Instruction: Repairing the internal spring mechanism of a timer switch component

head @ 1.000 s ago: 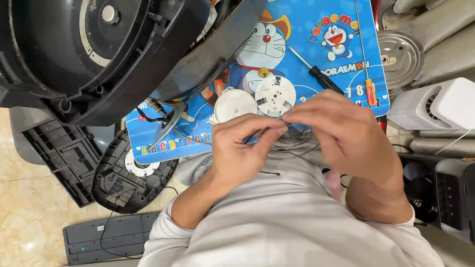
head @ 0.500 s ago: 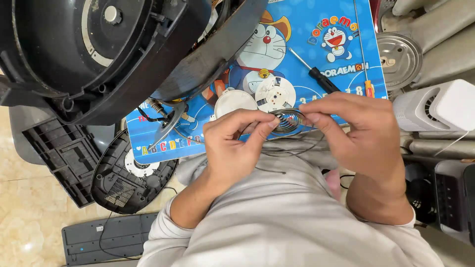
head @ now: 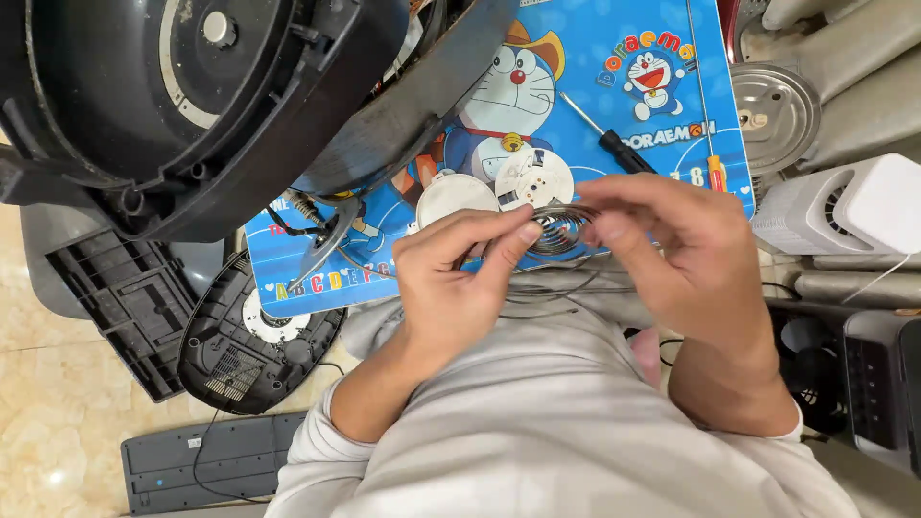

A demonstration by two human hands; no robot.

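While both hands pinch it, my left hand (head: 451, 278) and right hand (head: 681, 254) grip the coiled metal spring (head: 556, 228) above the blue cartoon mat (head: 614, 105).

No packages, labels, signs or screens.

A glossy beige marble-look tiled floor (head: 38, 412) shows at the lower left, catching a soft reflection of indoor light. On it lie a dark grey ribbed plastic panel (head: 115, 307), a round black vented plastic base (head: 254, 350) and a flat grey plastic casing (head: 216, 460). To the right stand a white slatted plastic housing (head: 844, 206) and a round silvery metal plate (head: 772, 110).
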